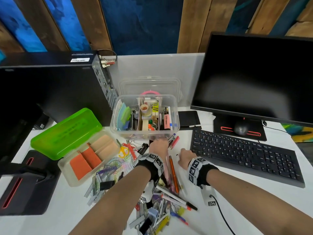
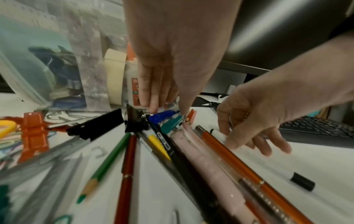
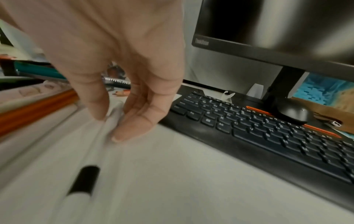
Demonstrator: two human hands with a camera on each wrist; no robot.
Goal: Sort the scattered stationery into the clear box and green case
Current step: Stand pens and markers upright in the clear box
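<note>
The clear box [image 1: 118, 131] stands at the desk's middle, full of stationery, its lid leaning behind it. To its left lies the green case [image 1: 66, 133], open, with orange and tan note pads in its base. My left hand [image 1: 158, 145] reaches to the box's front wall. There its fingers and thumb [image 2: 153, 106] pinch the capped ends of a blue pen [image 2: 162, 117] and a teal pen [image 2: 171, 125]. My right hand [image 1: 184, 158] is beside the keyboard's left end. It pinches a white marker [image 3: 113, 121] between thumb and fingers. Orange and pink pens [image 1: 172, 173] lie between my wrists.
A black keyboard [image 1: 245, 158] and monitor [image 1: 254, 78] fill the right side, with a mouse [image 1: 241, 129] on the stand. A computer tower [image 1: 50, 90] blocks the left. Scissors [image 1: 122, 150], paper clips, binder clips and more pens [image 1: 162, 209] litter the white desk.
</note>
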